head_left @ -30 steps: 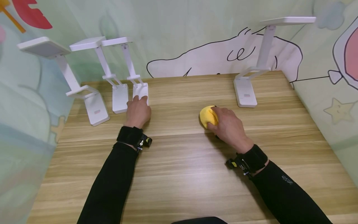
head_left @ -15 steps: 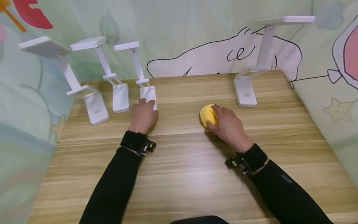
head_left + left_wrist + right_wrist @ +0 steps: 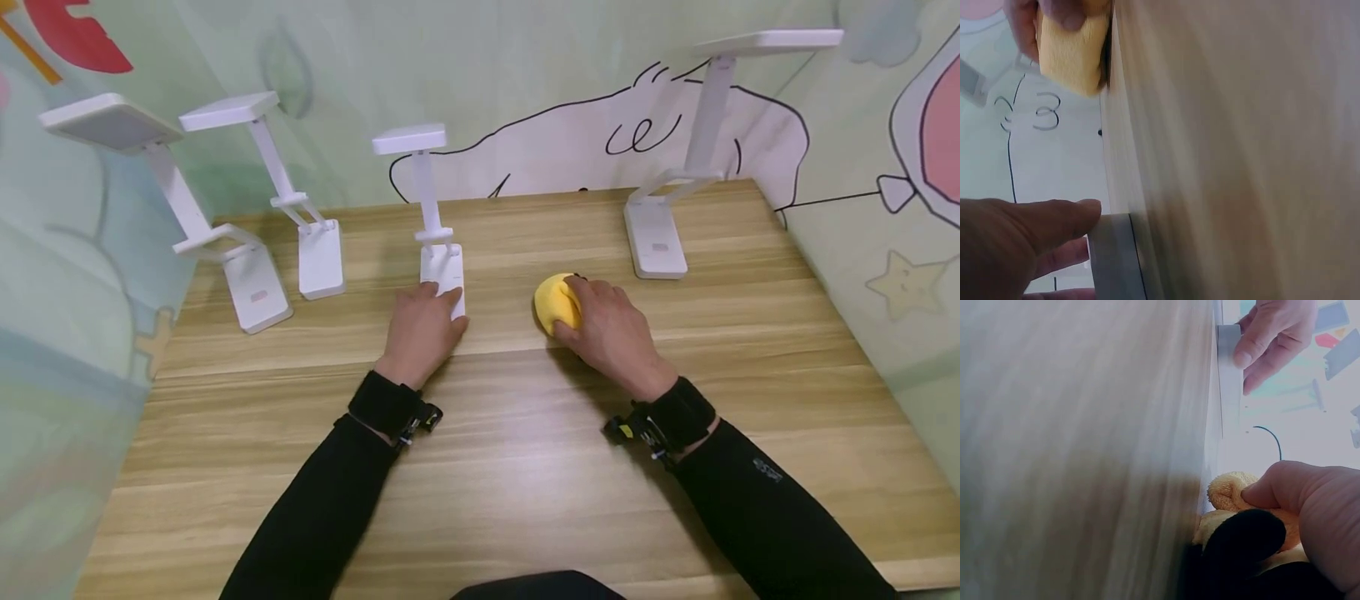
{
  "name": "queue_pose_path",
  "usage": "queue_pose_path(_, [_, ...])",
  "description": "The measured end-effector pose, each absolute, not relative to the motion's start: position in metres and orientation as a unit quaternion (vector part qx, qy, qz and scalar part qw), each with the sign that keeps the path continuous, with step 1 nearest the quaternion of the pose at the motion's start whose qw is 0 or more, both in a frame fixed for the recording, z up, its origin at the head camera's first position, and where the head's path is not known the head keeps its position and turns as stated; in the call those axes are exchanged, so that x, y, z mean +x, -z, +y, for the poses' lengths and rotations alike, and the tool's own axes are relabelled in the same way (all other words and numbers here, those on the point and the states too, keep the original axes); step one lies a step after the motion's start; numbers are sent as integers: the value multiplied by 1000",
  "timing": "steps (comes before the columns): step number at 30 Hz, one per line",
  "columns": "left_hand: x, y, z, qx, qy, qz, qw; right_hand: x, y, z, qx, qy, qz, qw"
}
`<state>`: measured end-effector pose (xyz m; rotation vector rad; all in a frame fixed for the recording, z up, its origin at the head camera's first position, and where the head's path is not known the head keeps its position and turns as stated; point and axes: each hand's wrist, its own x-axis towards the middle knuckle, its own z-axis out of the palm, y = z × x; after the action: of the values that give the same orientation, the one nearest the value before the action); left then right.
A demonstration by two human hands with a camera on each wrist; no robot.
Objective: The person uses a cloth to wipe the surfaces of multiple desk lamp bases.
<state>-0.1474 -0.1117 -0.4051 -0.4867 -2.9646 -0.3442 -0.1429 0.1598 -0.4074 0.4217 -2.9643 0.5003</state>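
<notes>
Near the middle of the wooden table, my left hand (image 3: pixel 424 330) grips the base of a white folding desk lamp (image 3: pixel 442 265), fingers over its top and thumb at its near end. That base (image 3: pixel 1114 253) appears in the left wrist view with the thumb against its end. The lamp stands upright, its flat head tipped forward. To the right, my right hand (image 3: pixel 617 333) holds a soft yellow plush toy (image 3: pixel 557 303) down at the table. The right wrist view shows black parts on the toy (image 3: pixel 1229 490) and the thumb pressing into its yellow fuzz; my palm hides much of it.
Two more white desk lamps stand at the left, one outer (image 3: pixel 257 287) and one inner (image 3: pixel 321 258). Another white lamp (image 3: pixel 656 240) stands at the back right. Patterned fabric walls (image 3: pixel 495 92) rise behind and beside the wooden table (image 3: pixel 495 500).
My left hand has slid the lamp rightward and a little nearer, away from the two lamps at the left. My right hand and the plush toy have stayed in place.
</notes>
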Motion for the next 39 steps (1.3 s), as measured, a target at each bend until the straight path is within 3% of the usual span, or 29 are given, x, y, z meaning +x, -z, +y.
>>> queue_pose_path(17, [-109, 400, -62, -286, 39, -956, 57, -146, 403, 167, 84, -132, -985, 68])
queue_pose_path(21, [-102, 399, -53, -324, 52, -944, 31, -146, 403, 166, 81, -131, -986, 59])
queue_pose_path(26, [-104, 395, -57, -345, 121, -930, -24, -147, 406, 159, 95, -165, -981, 41])
queue_pose_path(35, [-104, 401, -68, -366, 132, -921, -17, -151, 393, 168, 121, -202, -972, 13])
queue_pose_path(39, [-104, 403, -64, -373, 121, -920, -7, -138, 382, 156, 184, -231, -954, 49])
